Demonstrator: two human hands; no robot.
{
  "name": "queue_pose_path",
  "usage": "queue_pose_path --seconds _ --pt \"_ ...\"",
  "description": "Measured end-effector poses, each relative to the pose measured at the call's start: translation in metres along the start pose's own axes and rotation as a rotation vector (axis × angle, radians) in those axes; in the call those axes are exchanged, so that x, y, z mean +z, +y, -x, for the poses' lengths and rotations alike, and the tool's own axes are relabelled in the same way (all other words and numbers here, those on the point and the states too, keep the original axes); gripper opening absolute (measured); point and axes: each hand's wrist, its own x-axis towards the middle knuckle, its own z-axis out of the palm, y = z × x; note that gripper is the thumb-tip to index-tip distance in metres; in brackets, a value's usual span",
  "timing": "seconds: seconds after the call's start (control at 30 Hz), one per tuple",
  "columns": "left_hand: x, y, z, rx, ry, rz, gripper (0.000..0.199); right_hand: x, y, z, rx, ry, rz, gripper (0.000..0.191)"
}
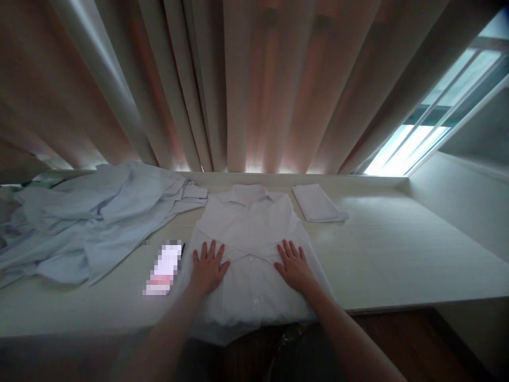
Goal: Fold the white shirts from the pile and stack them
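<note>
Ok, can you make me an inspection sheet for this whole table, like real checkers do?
Surface: pale tabletop, its near edge in view.
Job's things: white shirt, spread out, collar at the far end, lower end over the near edge.
Clutter: crumpled pale clothing on the left; lit phone-like device, screen blurred; folded white cloth right of the shirt.
Grip: left hand and right hand palm down on the shirt, fingers spread.
Cables: nothing seen.
Surroundings: curtain behind, window at upper right.

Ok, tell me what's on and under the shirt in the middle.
The left hand and right hand rest on the shirt. It lies on the table; anything else beneath is covered.
</note>
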Motion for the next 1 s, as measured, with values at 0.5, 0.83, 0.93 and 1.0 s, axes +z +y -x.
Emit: queue_pose_path --seconds 0.5,0.83,0.93,1.0 --pt "-0.009 -0.03 0.074 -0.024 0.089 0.021 0.049 -0.012 0.045 0.05 0.22 0.078 -0.047 0.056" --pt "-0.029 -0.042 0.123 -0.21 -0.006 0.046 0.03 -0.017 0.065 0.105 0.447 -0.016 -0.164 0.045" --pt "-0.031 -0.042 0.136 -0.262 -0.034 0.059 0.028 -0.02 0.066 0.115 0.445 -0.107 -0.186 0.042" --pt "-0.03 -0.044 0.143 -0.305 -0.049 0.057 0.029 -0.021 0.065 0.122 0.445 -0.12 -0.194 0.04"
